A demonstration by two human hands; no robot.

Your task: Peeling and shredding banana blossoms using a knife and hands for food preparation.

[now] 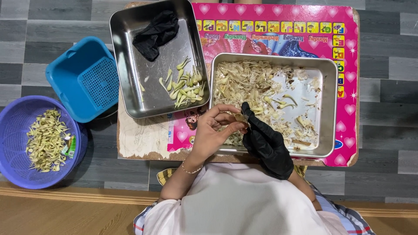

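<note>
Grey floor, low pink surface (348,52). Bare left hand (212,130) and gloved right hand (266,143), grips pinched on one small piece (241,117), probably a bud, above the tray (329,109); a slip drops it among the scraps.

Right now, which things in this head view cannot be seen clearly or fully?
- Small pale piece between the bare left hand and black-gloved right hand: too small, partly covered by fingers.
- Near edge of the right steel tray: hidden by both hands.
- Small green packet in the purple round basket: too small to identify.
- Basket's left side: cut off by the frame edge.
</note>
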